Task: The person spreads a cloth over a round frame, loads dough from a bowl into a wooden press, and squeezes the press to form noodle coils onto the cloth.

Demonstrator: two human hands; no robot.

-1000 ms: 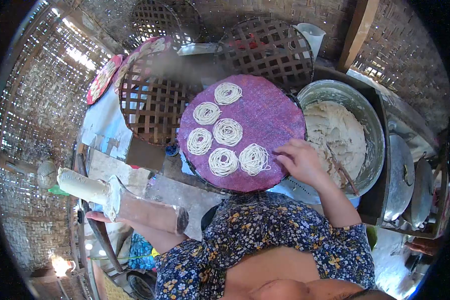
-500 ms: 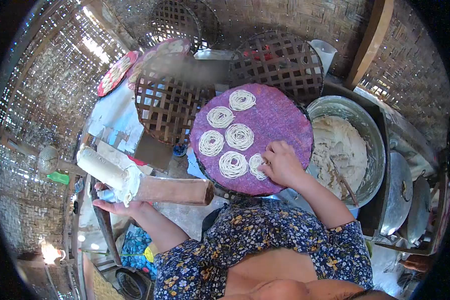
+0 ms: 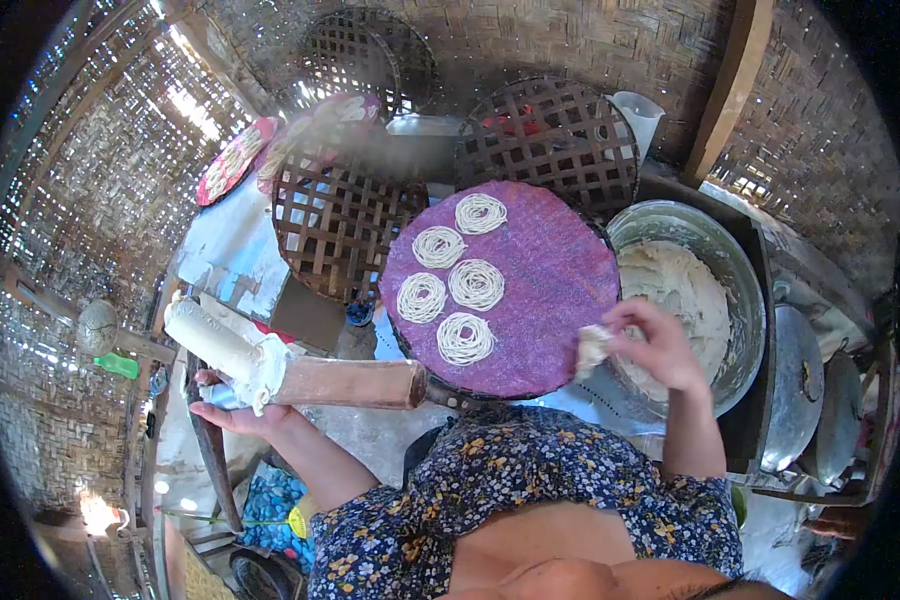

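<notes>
My left hand is wrapped under a dough-smeared press, which has a pale cylinder at one end and a brown wooden block at the other. Between the fingertips of my right hand hangs a bunched clump of noodle strands, over the right edge of the round purple cloth. Several flat noodle coils lie on the left part of that cloth. Just right of it is a large metal basin of pale dough.
Open-weave baskets stand behind the cloth and at its left. Pink rounds with pale coils lie at the back left. Metal lids are on the right. A wooden post rises behind the basin.
My right hand has picked up the noodle coil at the cloth's front and moved right, bunching it. My left hand still holds the press, which has shifted slightly right since the earliest frame.
</notes>
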